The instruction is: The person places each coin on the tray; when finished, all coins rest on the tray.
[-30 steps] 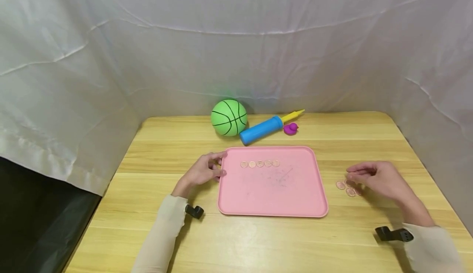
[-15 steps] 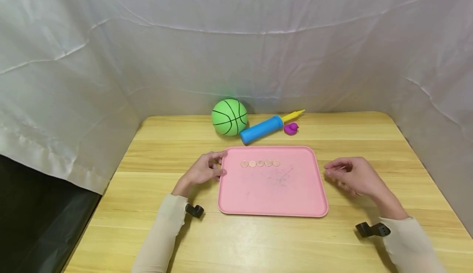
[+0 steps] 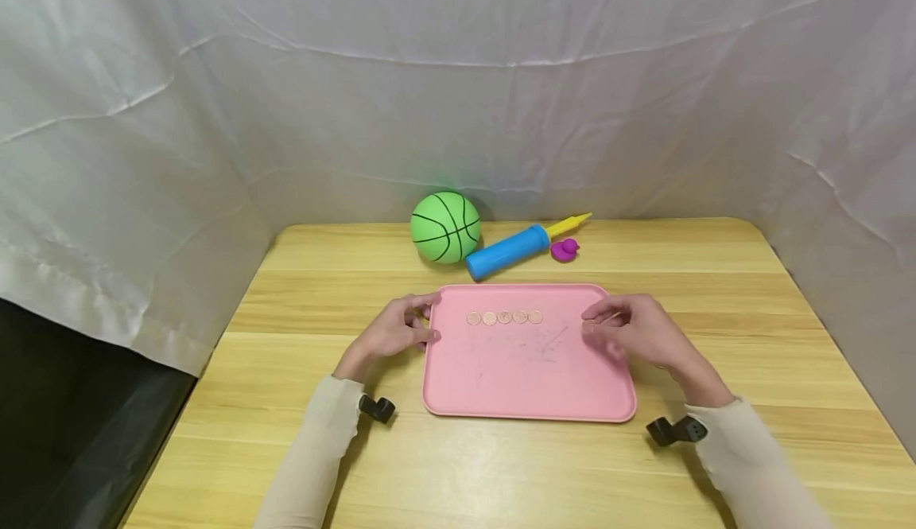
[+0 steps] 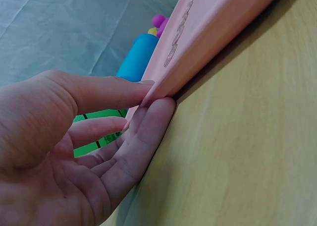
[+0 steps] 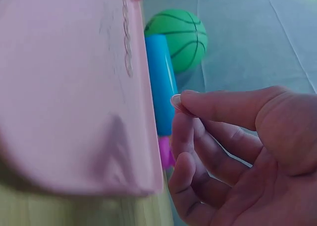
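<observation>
A pink tray (image 3: 501, 378) lies in the middle of the wooden table (image 3: 322, 449). Several copper coins (image 3: 504, 317) sit in a row near its far edge. My left hand (image 3: 413, 324) pinches the tray's left rim between thumb and fingers; the left wrist view shows that hand (image 4: 153, 98) on the tray's corner (image 4: 208, 32). My right hand (image 3: 597, 324) hovers over the tray's right side. In the right wrist view that hand (image 5: 181, 104) pinches one coin (image 5: 175, 100) between thumb and forefinger, above the tray (image 5: 64, 87).
A green ball (image 3: 444, 227), a blue pump with a yellow tip (image 3: 508, 252) and a small purple toy duck (image 3: 564, 249) lie behind the tray. White cloth hangs round the table on three sides. Bare wood lies left, right and in front of the tray.
My right hand has moved left from the loose coins on the table to above the tray's right side, now pinching one coin. The left hand has stayed on the rim.
</observation>
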Tool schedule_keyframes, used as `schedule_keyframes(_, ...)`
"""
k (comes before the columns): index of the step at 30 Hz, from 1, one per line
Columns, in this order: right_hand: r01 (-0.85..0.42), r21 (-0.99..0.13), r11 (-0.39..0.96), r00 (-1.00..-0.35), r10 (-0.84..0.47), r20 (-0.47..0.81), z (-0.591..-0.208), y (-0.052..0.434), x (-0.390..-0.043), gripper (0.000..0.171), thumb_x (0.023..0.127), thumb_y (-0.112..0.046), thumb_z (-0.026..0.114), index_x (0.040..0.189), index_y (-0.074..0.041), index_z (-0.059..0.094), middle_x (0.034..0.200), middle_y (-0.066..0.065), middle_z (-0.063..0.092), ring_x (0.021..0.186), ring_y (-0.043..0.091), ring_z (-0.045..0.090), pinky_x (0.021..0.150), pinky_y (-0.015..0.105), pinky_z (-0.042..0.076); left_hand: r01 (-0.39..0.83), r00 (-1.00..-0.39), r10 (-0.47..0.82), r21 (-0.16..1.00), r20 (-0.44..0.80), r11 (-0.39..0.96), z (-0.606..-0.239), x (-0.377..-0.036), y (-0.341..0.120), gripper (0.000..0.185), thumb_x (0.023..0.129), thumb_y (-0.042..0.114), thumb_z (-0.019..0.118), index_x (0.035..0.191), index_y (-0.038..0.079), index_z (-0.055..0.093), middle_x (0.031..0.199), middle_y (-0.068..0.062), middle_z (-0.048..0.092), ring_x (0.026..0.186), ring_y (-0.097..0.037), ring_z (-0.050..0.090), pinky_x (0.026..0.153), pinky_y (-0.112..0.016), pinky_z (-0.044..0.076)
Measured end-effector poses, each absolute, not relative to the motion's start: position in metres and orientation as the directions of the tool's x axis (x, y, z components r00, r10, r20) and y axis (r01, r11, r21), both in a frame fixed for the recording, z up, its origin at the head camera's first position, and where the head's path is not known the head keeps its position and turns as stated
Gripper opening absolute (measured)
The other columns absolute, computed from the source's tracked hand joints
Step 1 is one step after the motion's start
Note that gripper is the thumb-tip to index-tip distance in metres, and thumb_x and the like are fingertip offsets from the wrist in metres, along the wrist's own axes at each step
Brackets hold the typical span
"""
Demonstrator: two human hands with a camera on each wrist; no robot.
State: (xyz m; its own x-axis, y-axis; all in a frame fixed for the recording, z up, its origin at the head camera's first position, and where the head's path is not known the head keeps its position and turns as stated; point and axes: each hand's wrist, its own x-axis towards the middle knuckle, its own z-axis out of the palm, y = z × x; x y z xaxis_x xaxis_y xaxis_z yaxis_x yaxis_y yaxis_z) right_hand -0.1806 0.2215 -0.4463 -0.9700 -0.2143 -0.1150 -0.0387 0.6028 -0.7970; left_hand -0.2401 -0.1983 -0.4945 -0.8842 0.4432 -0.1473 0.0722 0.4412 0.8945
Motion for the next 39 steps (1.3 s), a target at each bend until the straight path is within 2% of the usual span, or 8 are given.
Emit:
schedule_keyframes(3, -0.071, -0.801, 0.595, -0.965, -0.243, -0.095, -0.446, 0.211, -0.184, 0.018, 0.089, -0.015, 0.078, 0.106, -0.011, 0.075, 0.098, 0.013, 0.073, 0.079, 0.027, 0.066, 0.058, 0.030, 0.063, 0.076, -0.886, 0.441, 0.892, -0.145, 0.445, -0.494, -0.240, -0.198, 0.074, 0.085, 0.001, 0.078, 0.153, 0.008, 0.048, 0.120, -0.019, 0.055, 0.074, -0.017, 0.059, 0.065, -0.031, 0.067)
schedule_keyframes(8, -0.160, -0.777, 0.608, -0.958, -0.286, -0.026, -0.446, 0.197, -0.192, 0.013, 0.088, -0.010, 0.077, 0.100, -0.015, 0.076, 0.095, 0.006, 0.073, 0.085, 0.020, 0.064, 0.070, 0.021, 0.059, 0.073, -0.888, 0.437, 0.891, -0.147, 0.448, -0.494, -0.240, -0.198, 0.074, 0.085, 0.001, 0.078, 0.153, 0.008, 0.048, 0.120, -0.019, 0.055, 0.074, -0.017, 0.059, 0.066, -0.031, 0.067)
schedule_keyframes(12, -0.177, -0.779, 0.601, -0.952, -0.305, -0.019, -0.447, 0.186, -0.196, 0.011, 0.088, -0.009, 0.077, 0.098, -0.014, 0.076, 0.091, 0.004, 0.073, 0.085, 0.019, 0.064, 0.074, 0.020, 0.057, 0.074, -0.886, 0.440, 0.891, -0.147, 0.447, -0.494, -0.239, -0.198, 0.074, 0.086, 0.001, 0.078, 0.153, 0.008, 0.047, 0.120, -0.019, 0.055, 0.075, -0.017, 0.059, 0.066, -0.031, 0.067)
schedule_keyframes(21, -0.155, -0.797, 0.583, -0.944, -0.325, -0.055, -0.444, 0.161, -0.201, 0.012, 0.089, -0.014, 0.079, 0.100, -0.016, 0.076, 0.091, 0.004, 0.072, 0.081, 0.019, 0.064, 0.069, 0.021, 0.058, 0.067, -0.883, 0.445, 0.899, -0.149, 0.432, -0.493, -0.238, -0.198, 0.074, 0.086, 0.002, 0.078, 0.153, 0.009, 0.047, 0.121, -0.020, 0.054, 0.075, -0.017, 0.059, 0.066, -0.031, 0.068)
schedule_keyframes(26, -0.133, -0.809, 0.573, -0.945, -0.320, -0.071, -0.444, 0.147, -0.206, 0.012, 0.090, -0.019, 0.079, 0.101, -0.017, 0.076, 0.092, 0.004, 0.072, 0.078, 0.018, 0.066, 0.062, 0.023, 0.060, 0.073, -0.883, 0.447, 0.898, -0.144, 0.434, -0.492, -0.239, -0.198, 0.073, 0.086, 0.001, 0.077, 0.153, 0.008, 0.047, 0.121, -0.020, 0.054, 0.074, -0.016, 0.059, 0.065, -0.031, 0.067)
schedule_keyframes(34, -0.019, -0.873, 0.487, -0.942, -0.301, -0.148, -0.449, 0.126, -0.218, 0.014, 0.093, -0.018, 0.075, 0.106, -0.013, 0.073, 0.097, 0.010, 0.067, 0.072, 0.035, 0.067, 0.051, 0.037, 0.062, 0.088, -0.885, 0.447, 0.896, -0.131, 0.436, -0.493, -0.242, -0.199, 0.073, 0.086, 0.001, 0.078, 0.153, 0.008, 0.047, 0.119, -0.019, 0.054, 0.075, -0.018, 0.059, 0.065, -0.031, 0.067)
schedule_keyframes(39, 0.011, -0.882, 0.471, -0.947, -0.279, -0.161, -0.457, 0.109, -0.219, 0.014, 0.093, -0.017, 0.075, 0.105, -0.010, 0.072, 0.097, 0.010, 0.067, 0.071, 0.028, 0.065, 0.051, 0.035, 0.062, 0.080, -0.881, 0.452, 0.895, -0.143, 0.438, -0.495, -0.242, -0.200, 0.073, 0.086, 0.003, 0.078, 0.153, 0.008, 0.047, 0.119, -0.019, 0.054, 0.074, -0.017, 0.059, 0.065, -0.031, 0.067)
